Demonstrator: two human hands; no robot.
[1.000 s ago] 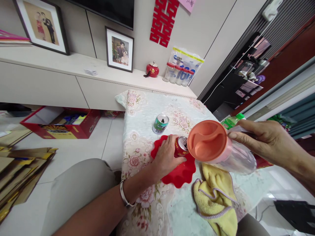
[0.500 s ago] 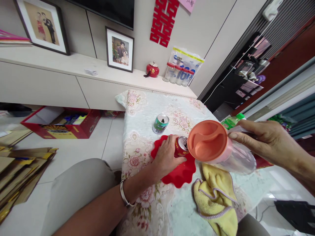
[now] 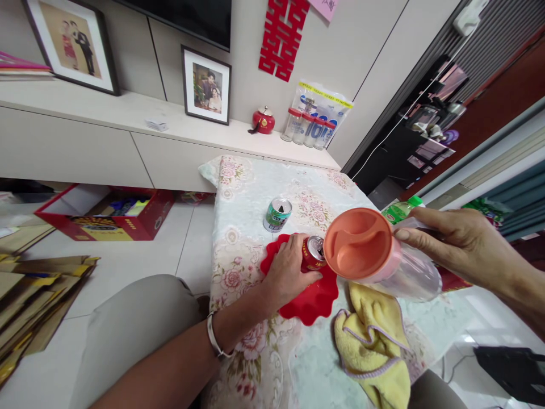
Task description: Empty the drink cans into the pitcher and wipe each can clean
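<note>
My left hand (image 3: pixel 287 270) is wrapped round a red can (image 3: pixel 313 254) above the red scalloped plate (image 3: pixel 313 304). In my right hand (image 3: pixel 451 238) is the handle of a clear plastic pitcher (image 3: pixel 415 275) with an orange lid (image 3: pixel 358 244). The pitcher is tilted to the left, its lid edge right beside the top of the red can. Behind the plate a green can (image 3: pixel 277 216) stands upright with its top opened. A crumpled yellow cloth (image 3: pixel 372 346) lies in front of the pitcher.
Under everything is a flowered tablecloth (image 3: pixel 255 176). A green-capped bottle (image 3: pixel 400 210) stands behind the pitcher. Along the white cabinet (image 3: pixel 170 136) are framed photos, a red pot (image 3: pixel 264 121) and red-lidded glass jars (image 3: pixel 306 129). A red box (image 3: pixel 106 213) sits on the floor.
</note>
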